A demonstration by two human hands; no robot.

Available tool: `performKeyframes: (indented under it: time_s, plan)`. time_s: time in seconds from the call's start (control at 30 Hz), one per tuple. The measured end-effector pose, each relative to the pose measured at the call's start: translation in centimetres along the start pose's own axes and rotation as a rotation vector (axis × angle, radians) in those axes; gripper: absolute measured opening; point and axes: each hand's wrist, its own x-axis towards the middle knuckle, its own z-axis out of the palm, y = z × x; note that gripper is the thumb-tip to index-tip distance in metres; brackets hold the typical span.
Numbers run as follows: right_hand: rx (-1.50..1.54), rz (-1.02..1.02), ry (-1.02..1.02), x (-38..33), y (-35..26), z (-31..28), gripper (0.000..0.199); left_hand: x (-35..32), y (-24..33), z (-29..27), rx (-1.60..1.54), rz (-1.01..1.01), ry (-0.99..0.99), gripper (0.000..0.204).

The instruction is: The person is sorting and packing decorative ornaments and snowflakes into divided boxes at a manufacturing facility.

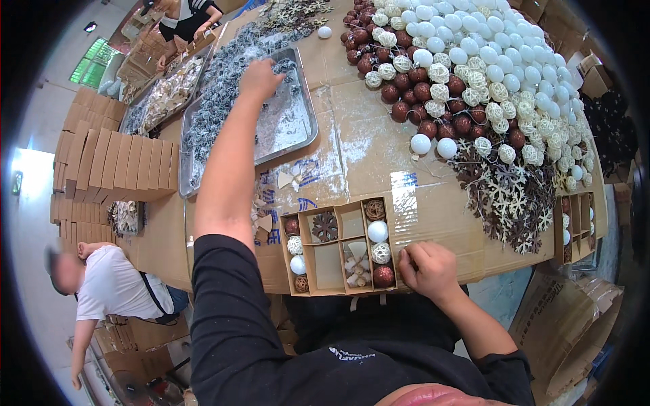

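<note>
My left hand [260,81] reaches across to a metal tray [310,134] of small frosted pine cones [203,128]. Its fingers are curled down among the cones, and whatever they hold is hidden. Just right of a divided cardboard box [328,269], my right hand [429,269] is curled closed on the table with nothing visible in it. Brown, white and woven balls fill both side columns of the box. Between them, a brown snowflake [325,227] lies in one compartment and pale wooden-looking ornaments [357,264] in another; two middle compartments look bare.
Loose white balls [501,51], brown balls [399,108] and snowflakes [508,196] are heaped at right. A second divided box [579,227] stands at the right edge. Stacked cartons [115,159] rise at left. One person [122,284] is at left, another [183,24] at far left.
</note>
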Motion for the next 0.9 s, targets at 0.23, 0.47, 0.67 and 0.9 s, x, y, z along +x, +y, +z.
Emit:
performKeyframes:
  time_s: [0.23,0.47,0.67,0.9]
  plan:
    - [0.021,-0.016,-0.005,0.2,-0.1,-0.3,0.022,-0.1,-0.7,2.7,0.131,-0.189,-0.123,0.032]
    - [0.016,-0.024,0.012,0.1,0.1,-0.2,0.021,0.0,-2.1,1.8,-0.168,-0.255,-0.042,0.027]
    - [0.020,-0.039,0.055,-0.1,-0.1,0.2,0.019,0.5,-4.2,-3.8,-1.065,-0.516,-0.352,0.024]
    - [0.027,-0.034,0.107,-0.3,-0.2,0.1,0.018,-2.7,-3.4,-12.4,-1.046,-0.388,-0.408,0.019]
